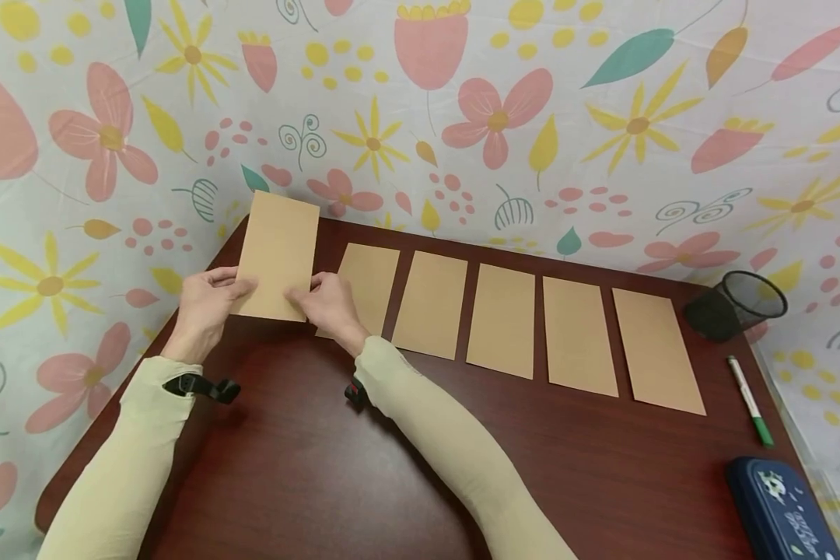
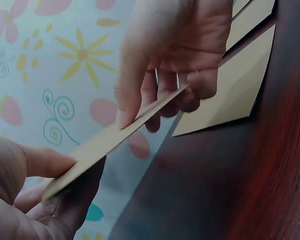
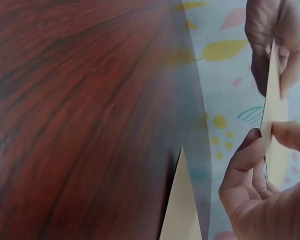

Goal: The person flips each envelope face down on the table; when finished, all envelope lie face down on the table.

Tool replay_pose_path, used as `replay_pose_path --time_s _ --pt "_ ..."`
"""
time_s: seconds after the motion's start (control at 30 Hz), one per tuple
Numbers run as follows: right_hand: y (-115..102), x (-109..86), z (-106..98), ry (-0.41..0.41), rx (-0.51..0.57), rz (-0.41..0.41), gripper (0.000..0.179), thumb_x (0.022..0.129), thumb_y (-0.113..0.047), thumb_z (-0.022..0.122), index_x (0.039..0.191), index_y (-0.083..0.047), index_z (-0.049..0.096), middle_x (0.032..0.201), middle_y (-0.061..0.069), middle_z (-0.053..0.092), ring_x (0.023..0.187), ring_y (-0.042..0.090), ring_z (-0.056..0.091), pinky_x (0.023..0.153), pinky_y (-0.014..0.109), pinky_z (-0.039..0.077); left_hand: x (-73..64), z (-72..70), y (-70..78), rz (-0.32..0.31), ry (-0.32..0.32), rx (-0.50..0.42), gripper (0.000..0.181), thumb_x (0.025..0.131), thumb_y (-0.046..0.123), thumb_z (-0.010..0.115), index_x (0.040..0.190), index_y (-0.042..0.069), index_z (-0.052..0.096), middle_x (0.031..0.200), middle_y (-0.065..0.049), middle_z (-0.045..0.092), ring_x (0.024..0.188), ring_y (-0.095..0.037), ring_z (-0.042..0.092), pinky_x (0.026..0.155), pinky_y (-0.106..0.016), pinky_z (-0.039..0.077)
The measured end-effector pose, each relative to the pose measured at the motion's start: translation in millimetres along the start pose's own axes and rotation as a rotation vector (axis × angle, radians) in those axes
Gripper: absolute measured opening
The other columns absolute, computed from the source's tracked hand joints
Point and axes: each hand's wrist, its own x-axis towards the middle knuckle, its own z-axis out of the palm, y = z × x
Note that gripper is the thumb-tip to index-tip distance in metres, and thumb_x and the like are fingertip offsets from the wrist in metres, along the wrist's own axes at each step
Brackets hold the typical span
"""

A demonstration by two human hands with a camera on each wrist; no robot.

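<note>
A plain brown paper envelope or card [image 1: 278, 253] is held up off the table at the far left, its kind not certain. My left hand [image 1: 208, 307] pinches its lower left edge, thumb on the near face and fingers behind. At the lower right edge my right hand [image 1: 330, 305] pinches it the same way. In the left wrist view the brown piece [image 2: 115, 132] appears nearly edge-on between both hands. The right wrist view shows it as a thin strip [image 3: 274, 107], with thumb and fingers on opposite faces.
Several similar brown pieces [image 1: 505, 320] lie in a row along the back of the dark wooden table [image 1: 308, 451]. At the right stand a black mesh pen cup [image 1: 714, 315], a green-capped marker [image 1: 747, 397] and a blue pencil case [image 1: 780, 505]. A floral cloth [image 1: 364, 93] hangs behind.
</note>
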Motion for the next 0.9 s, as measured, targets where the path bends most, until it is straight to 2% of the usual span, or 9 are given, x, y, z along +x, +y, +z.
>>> replay_pose_path --time_s 0.03,0.13,0.23,0.3,0.37,0.47,0.63,0.77,0.9 --pt "7 8.8 7 0.022 -0.041 -0.007 0.028 0.096 -0.033 0.082 0.09 -0.007 0.073 0.063 0.002 0.069 0.055 0.013 0.06 0.061 0.026 0.049 2.3 -1.0 -1.6 0.008 -0.005 0.064 0.03 0.097 0.005 0.077 0.125 -0.001 0.067 0.075 0.019 0.074 0.066 0.002 0.073 0.066 -0.014 0.059" --pt "5 11.0 12 0.045 -0.111 0.016 0.039 0.094 -0.029 0.081 0.065 -0.014 0.061 0.051 -0.005 0.055 0.047 0.011 0.053 0.052 0.025 0.045 9.5 -3.5 -5.8 0.046 0.0 0.311 0.041 0.099 0.011 0.076 0.135 -0.006 0.067 0.077 0.02 0.071 0.067 0.005 0.068 0.065 -0.013 0.057" --pt "3 14.2 18 0.059 -0.195 0.033 0.047 0.092 -0.024 0.079 0.055 -0.017 0.05 0.048 -0.006 0.045 0.046 0.011 0.046 0.047 0.024 0.04 17.2 -5.5 -9.9 0.107 0.013 0.563 0.043 0.099 0.017 0.075 0.134 -0.008 0.071 0.088 0.001 0.079 0.075 -0.002 0.069 0.065 -0.015 0.053" --pt "-6 8.8 16 0.051 -0.224 0.06 0.047 0.091 -0.016 0.077 0.055 -0.017 0.047 0.05 -0.006 0.042 0.047 0.012 0.043 0.046 0.024 0.038 22.3 -5.6 -12.9 0.143 0.016 0.67 0.041 0.098 0.019 0.075 0.129 -0.007 0.074 0.099 -0.017 0.082 0.086 -0.015 0.072 0.067 -0.018 0.051" --pt "-2 14.9 20 0.054 -0.279 0.08 0.044 0.088 -0.012 0.074 0.055 -0.017 0.046 0.052 -0.006 0.039 0.051 0.011 0.04 0.047 0.024 0.035 27.1 -5.0 -16.2 0.168 0.014 0.751 0.039 0.098 0.021 0.076 0.124 -0.008 0.076 0.111 -0.026 0.081 0.099 -0.031 0.072 0.071 -0.023 0.05" --pt "13 30.4 30 0.04 -0.357 0.09 0.038 0.084 -0.007 0.069 0.055 -0.017 0.046 0.055 -0.005 0.04 0.053 0.013 0.039 0.047 0.026 0.034 33.5 -2.8 -20.6 0.173 0.008 0.84 0.037 0.096 0.023 0.078 0.119 -0.007 0.078 0.112 -0.026 0.081 0.112 -0.044 0.069 0.077 -0.032 0.052" --pt "42 55.3 47 0.032 -0.498 0.022 0.034 0.088 -0.011 0.071 0.06 -0.017 0.052 0.06 -0.004 0.047 0.056 0.014 0.045 0.047 0.026 0.039 45.0 -1.8 -27.7 0.102 -0.012 0.906 0.033 0.095 0.023 0.081 0.115 -0.003 0.081 0.109 -0.022 0.083 0.118 -0.046 0.065 0.088 -0.047 0.057" --pt "47 60.2 52 0.011 -0.56 -0.001 0.037 0.091 -0.013 0.074 0.06 -0.018 0.055 0.062 -0.004 0.051 0.057 0.014 0.049 0.048 0.025 0.042 55.3 -4.6 -31.9 0.049 -0.036 0.932 0.038 0.095 0.027 0.083 0.119 -0.002 0.081 0.124 -0.025 0.078 0.128 -0.05 0.059 0.098 -0.055 0.057" --pt "44 62.5 53 -0.008 -0.59 0.002 0.04 0.092 -0.011 0.073 0.058 -0.018 0.055 0.065 -0.002 0.057 0.056 0.015 0.051 0.047 0.026 0.045 74.4 -11.1 -43.3 0.059 -0.039 0.944 0.04 0.092 0.032 0.087 0.118 0.002 0.082 0.131 -0.027 0.074 0.123 -0.05 0.061 0.091 -0.054 0.058"
